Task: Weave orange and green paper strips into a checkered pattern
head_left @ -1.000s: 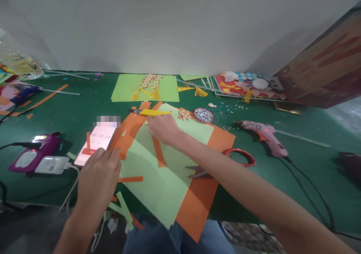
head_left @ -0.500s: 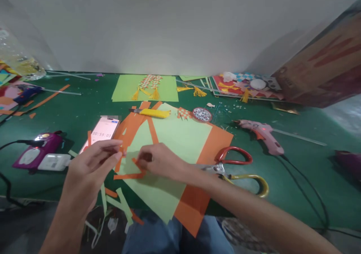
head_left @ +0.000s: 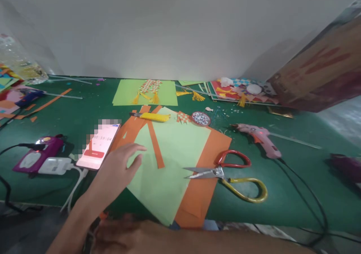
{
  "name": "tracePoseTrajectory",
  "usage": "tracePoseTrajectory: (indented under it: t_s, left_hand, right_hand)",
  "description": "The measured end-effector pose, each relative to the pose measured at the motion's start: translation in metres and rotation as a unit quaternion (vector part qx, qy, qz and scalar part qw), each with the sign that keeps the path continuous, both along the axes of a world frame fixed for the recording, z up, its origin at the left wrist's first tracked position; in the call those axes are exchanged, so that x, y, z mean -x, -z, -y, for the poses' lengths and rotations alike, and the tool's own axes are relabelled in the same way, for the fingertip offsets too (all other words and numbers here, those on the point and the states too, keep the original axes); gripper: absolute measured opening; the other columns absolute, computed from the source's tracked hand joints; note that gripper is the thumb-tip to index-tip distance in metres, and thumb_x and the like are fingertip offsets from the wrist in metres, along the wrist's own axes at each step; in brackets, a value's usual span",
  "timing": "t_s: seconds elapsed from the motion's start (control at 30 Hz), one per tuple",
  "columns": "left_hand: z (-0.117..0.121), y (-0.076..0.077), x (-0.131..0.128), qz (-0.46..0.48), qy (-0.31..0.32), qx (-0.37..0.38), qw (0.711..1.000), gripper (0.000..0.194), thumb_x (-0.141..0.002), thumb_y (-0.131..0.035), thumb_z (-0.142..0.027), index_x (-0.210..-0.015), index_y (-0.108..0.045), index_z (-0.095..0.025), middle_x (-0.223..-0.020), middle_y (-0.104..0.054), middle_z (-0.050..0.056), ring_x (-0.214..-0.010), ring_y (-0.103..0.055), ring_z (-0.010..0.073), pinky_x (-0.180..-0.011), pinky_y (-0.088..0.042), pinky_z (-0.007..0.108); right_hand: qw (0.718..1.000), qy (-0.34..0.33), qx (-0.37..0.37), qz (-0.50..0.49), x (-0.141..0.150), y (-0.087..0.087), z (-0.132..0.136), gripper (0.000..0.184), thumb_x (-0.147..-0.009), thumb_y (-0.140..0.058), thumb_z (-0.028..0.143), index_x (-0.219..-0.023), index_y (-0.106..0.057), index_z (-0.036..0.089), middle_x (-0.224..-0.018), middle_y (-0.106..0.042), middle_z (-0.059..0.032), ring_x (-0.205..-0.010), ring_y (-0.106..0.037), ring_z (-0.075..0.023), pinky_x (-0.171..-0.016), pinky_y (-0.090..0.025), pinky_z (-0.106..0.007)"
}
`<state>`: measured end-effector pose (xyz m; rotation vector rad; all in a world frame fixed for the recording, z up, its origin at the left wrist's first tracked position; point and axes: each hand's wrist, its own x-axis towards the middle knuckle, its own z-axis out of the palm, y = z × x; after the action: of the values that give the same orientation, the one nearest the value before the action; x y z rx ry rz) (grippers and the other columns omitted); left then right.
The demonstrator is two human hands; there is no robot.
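Note:
My left hand (head_left: 121,165) hovers over the left part of a pale green sheet (head_left: 175,148), thumb and forefinger apart with nothing between them. Just beyond its fingertips, an orange paper strip (head_left: 155,145) lies on the sheet. My right hand (head_left: 118,233) is low at the bottom, past the table's near edge and under my left forearm; it is smeared by motion and its fingers are unclear. A bit of orange paper (head_left: 103,215) shows beside it. Scissors (head_left: 217,172) with one red and one yellow handle rest partly open on orange paper (head_left: 201,178).
A yellow cutter knife (head_left: 155,117) and a dish of small beads (head_left: 200,118) lie at the papers' far end. A pink glue gun (head_left: 261,137) with a cord is on the right. A phone (head_left: 100,145) and a purple power adapter (head_left: 39,154) sit on the left.
My right hand has swept from the sheet down and left past the table edge. Orange and green scraps have left the near-left area. My left hand has moved right over the sheet.

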<state>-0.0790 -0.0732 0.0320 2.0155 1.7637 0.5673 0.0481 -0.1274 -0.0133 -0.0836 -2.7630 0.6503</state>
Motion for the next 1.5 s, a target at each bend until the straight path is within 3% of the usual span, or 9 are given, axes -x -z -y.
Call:
tracePoseTrajectory:
  t_s: [0.1,0.17,0.33,0.53,0.67,0.9,1.07,1.27,1.5]
  left_hand:
    - [0.002,0.004,-0.005,0.000,0.063,0.019,0.998,0.024,-0.089,-0.042,-0.027,-0.099,-0.063,-0.023,-0.102,-0.070,0.001,-0.095,-0.064,0.0174,-0.084,-0.050,0.031]
    - [0.003,0.009,-0.007,0.005,0.093,0.015,0.996,0.025,-0.089,-0.040,-0.024,-0.097,-0.064,-0.021,-0.096,-0.071,0.002,-0.089,-0.065,0.0180,-0.080,-0.050,0.031]
    - [0.002,0.021,-0.020,-0.015,0.150,0.005,0.989,0.024,-0.089,-0.040,-0.019,-0.089,-0.064,-0.017,-0.084,-0.069,0.006,-0.078,-0.063,0.0198,-0.068,-0.048,0.029]
    - [-0.022,0.010,-0.038,-0.060,0.156,-0.028,0.985,0.029,-0.093,-0.038,-0.025,-0.089,-0.066,-0.018,-0.093,-0.070,0.006,-0.085,-0.065,0.0207,-0.068,-0.047,0.029]
    - [-0.052,0.012,-0.045,-0.022,0.202,-0.085,0.975,0.022,-0.090,-0.045,-0.022,-0.091,-0.066,-0.020,-0.093,-0.072,0.002,-0.085,-0.065,0.0182,-0.071,-0.047,0.027]
    - [-0.071,0.048,-0.035,-0.093,0.130,-0.275,0.948,0.024,-0.089,-0.041,-0.015,-0.088,-0.065,-0.016,-0.077,-0.070,0.004,-0.068,-0.064,0.0162,-0.059,-0.045,0.027]
    - [-0.066,0.048,-0.042,-0.198,0.014,-0.233,0.952,0.015,-0.084,-0.048,-0.019,-0.088,-0.062,-0.015,-0.082,-0.067,0.008,-0.082,-0.062,0.0229,-0.061,-0.047,0.030]
    - [-0.064,0.047,-0.050,-0.193,0.016,-0.156,0.969,0.017,-0.080,-0.051,-0.017,-0.095,-0.058,-0.015,-0.092,-0.065,0.008,-0.093,-0.060,0.0258,-0.069,-0.050,0.036]
    - [-0.064,0.049,-0.048,-0.143,0.013,-0.147,0.979,0.034,-0.071,-0.046,-0.001,-0.099,-0.054,-0.016,-0.098,-0.063,0.008,-0.094,-0.058,0.0243,-0.075,-0.052,0.037]
  right_hand:
    - [0.998,-0.050,0.026,-0.037,-0.010,-0.012,-0.014,0.027,-0.092,-0.045,0.023,-0.107,-0.064,0.010,-0.111,-0.069,-0.0032,-0.108,-0.059,-0.0116,-0.095,-0.042,-0.018]
    - [0.995,0.026,0.060,-0.075,-0.025,-0.026,-0.029,0.024,-0.090,-0.046,0.021,-0.098,-0.067,0.012,-0.092,-0.074,-0.0006,-0.082,-0.066,-0.0110,-0.073,-0.050,-0.019]
    - [0.934,0.304,0.118,-0.144,-0.065,-0.055,-0.088,0.021,-0.086,-0.050,0.019,-0.078,-0.068,0.019,-0.072,-0.072,0.0015,-0.058,-0.060,-0.0077,-0.051,-0.043,-0.017]
    - [0.901,0.433,-0.032,-0.010,-0.076,-0.039,-0.159,0.019,-0.086,-0.050,0.021,-0.090,-0.068,0.016,-0.096,-0.071,-0.0075,-0.093,-0.062,-0.0202,-0.076,-0.046,-0.029]
    - [0.893,0.419,-0.102,0.128,-0.057,-0.028,-0.191,0.025,-0.089,-0.048,0.022,-0.104,-0.065,0.013,-0.107,-0.067,-0.0107,-0.104,-0.057,-0.0230,-0.083,-0.044,-0.031]
    - [0.886,0.400,-0.149,0.181,-0.036,-0.022,-0.218,0.030,-0.084,-0.057,0.032,-0.103,-0.065,0.010,-0.106,-0.064,-0.0177,-0.108,-0.050,-0.0297,-0.086,-0.040,-0.037]
    - [0.889,0.389,-0.143,0.195,-0.038,-0.026,-0.230,0.029,-0.083,-0.057,0.029,-0.101,-0.068,0.010,-0.102,-0.067,-0.0141,-0.103,-0.051,-0.0269,-0.084,-0.040,-0.034]
    - [0.871,0.439,-0.127,0.180,-0.044,-0.043,-0.254,0.035,-0.084,-0.055,0.035,-0.105,-0.067,0.010,-0.104,-0.066,-0.0119,-0.106,-0.050,-0.0266,-0.085,-0.041,-0.033]
    - [0.857,0.471,-0.091,0.189,-0.033,-0.027,-0.279,0.028,-0.080,-0.057,0.034,-0.087,-0.071,0.011,-0.094,-0.069,-0.0143,-0.102,-0.055,-0.0275,-0.075,-0.044,-0.031]
